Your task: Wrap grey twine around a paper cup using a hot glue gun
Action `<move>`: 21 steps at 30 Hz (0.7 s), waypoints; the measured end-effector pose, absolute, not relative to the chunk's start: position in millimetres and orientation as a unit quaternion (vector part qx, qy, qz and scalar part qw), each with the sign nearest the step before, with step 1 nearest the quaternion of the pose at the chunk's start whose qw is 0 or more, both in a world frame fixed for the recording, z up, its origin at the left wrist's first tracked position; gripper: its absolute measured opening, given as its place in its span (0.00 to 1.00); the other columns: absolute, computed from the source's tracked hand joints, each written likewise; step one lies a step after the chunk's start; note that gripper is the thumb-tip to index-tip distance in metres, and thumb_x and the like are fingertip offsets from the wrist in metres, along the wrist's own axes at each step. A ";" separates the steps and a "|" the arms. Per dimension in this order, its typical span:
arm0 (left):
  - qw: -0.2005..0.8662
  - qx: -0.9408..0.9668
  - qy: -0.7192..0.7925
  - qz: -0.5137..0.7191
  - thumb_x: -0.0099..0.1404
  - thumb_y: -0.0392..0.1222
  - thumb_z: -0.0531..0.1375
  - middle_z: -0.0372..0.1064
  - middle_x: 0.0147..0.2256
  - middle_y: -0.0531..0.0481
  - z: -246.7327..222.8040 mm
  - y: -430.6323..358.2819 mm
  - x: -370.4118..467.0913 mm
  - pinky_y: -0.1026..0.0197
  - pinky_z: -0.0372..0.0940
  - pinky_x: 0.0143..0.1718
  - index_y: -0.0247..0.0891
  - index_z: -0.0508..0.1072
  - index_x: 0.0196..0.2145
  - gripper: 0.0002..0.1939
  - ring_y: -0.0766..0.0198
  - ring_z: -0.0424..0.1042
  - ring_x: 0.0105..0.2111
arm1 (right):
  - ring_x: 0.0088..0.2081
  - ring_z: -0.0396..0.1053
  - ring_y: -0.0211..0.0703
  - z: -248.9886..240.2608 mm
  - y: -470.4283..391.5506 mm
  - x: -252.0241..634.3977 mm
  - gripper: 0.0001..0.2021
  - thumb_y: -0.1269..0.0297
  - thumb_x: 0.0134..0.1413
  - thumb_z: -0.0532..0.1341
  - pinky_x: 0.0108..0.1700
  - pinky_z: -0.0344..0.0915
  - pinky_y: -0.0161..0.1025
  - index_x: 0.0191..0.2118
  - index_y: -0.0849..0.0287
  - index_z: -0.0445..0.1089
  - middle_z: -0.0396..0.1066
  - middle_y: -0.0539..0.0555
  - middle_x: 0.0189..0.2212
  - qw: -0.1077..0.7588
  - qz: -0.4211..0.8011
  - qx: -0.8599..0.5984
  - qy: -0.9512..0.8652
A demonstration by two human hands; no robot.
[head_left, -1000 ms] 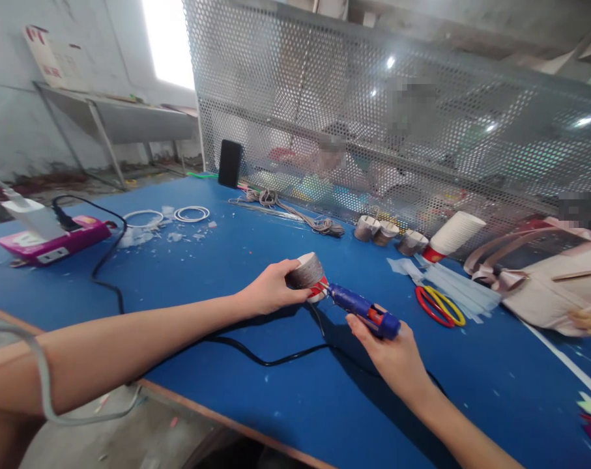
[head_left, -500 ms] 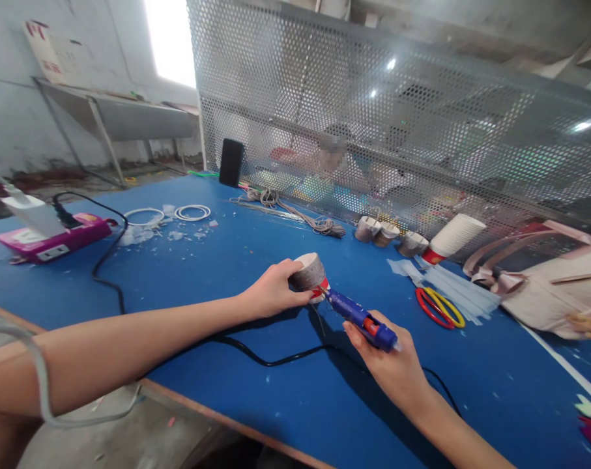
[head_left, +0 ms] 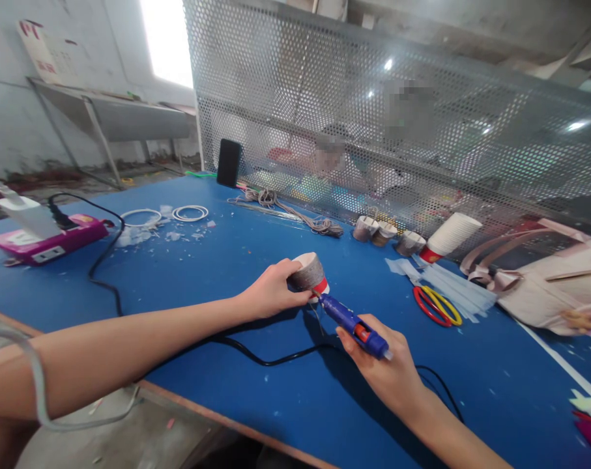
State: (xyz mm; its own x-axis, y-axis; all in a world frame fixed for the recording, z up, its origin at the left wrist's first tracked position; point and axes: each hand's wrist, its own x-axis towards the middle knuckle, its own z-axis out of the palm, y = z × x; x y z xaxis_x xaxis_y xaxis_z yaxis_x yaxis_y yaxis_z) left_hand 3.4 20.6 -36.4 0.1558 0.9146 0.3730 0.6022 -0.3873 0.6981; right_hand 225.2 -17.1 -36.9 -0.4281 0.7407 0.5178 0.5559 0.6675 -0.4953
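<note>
My left hand (head_left: pixel 274 288) is closed around a paper cup (head_left: pixel 309 273), which lies tilted above the blue table. Grey cord is wound about much of the cup, and a red band shows near its lower end. A thin strand of cord hangs under it. In my right hand (head_left: pixel 380 355) is a blue glue gun (head_left: pixel 346 317), its tip at the red band close to my left fingertips. Whether the tip touches the cup I cannot tell. A black cable (head_left: pixel 275 360) runs over the table below both hands.
A purple power strip (head_left: pixel 51 240) with a white plug sits at left. Behind stand a phone (head_left: pixel 229 161), a grey cord bundle (head_left: pixel 327 226), several wrapped cups (head_left: pixel 364 229) and stacked paper cups (head_left: pixel 454 233). Scissors (head_left: pixel 436 306), glue sticks (head_left: pixel 464 290) and a bag (head_left: pixel 549 286) are at right.
The glue gun's tip has shifted slightly left and down along the cup's red band, with my right hand following. My left hand keeps its hold on the cup.
</note>
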 end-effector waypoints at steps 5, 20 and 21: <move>0.201 0.741 0.510 0.387 0.52 0.45 0.61 0.64 0.27 0.52 -35.3 20.5 2.6 0.62 0.57 0.31 0.37 0.67 0.26 0.10 0.63 0.63 0.28 | 0.20 0.63 0.34 -39.6 -16.2 228.1 0.09 0.59 0.57 0.57 0.25 0.60 0.31 0.30 0.58 0.66 0.67 0.48 0.21 0.367 0.116 -0.394 -0.835; 0.226 0.751 0.480 0.393 0.52 0.42 0.61 0.64 0.28 0.53 -35.6 20.0 -1.7 0.63 0.58 0.33 0.37 0.68 0.27 0.08 0.64 0.64 0.30 | 0.21 0.59 0.35 -35.7 -13.6 233.2 0.12 0.56 0.54 0.58 0.26 0.62 0.31 0.27 0.59 0.64 0.62 0.49 0.20 0.378 0.249 -0.443 -0.774; 0.225 0.753 0.479 0.390 0.52 0.42 0.61 0.64 0.28 0.53 -35.7 20.3 -2.0 0.63 0.58 0.33 0.37 0.67 0.27 0.08 0.63 0.64 0.30 | 0.21 0.58 0.35 -36.1 -14.0 233.4 0.12 0.56 0.54 0.58 0.25 0.61 0.31 0.27 0.59 0.64 0.61 0.48 0.20 0.377 0.261 -0.443 -0.770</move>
State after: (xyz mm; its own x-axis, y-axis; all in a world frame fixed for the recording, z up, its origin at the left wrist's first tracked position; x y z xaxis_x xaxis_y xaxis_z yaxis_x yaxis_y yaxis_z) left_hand -2.0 20.3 -35.7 0.2363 0.8978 0.3716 0.5469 -0.4390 0.7129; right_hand 233.4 -14.0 -36.1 -0.3232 0.8789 0.3507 0.4853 0.4721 -0.7359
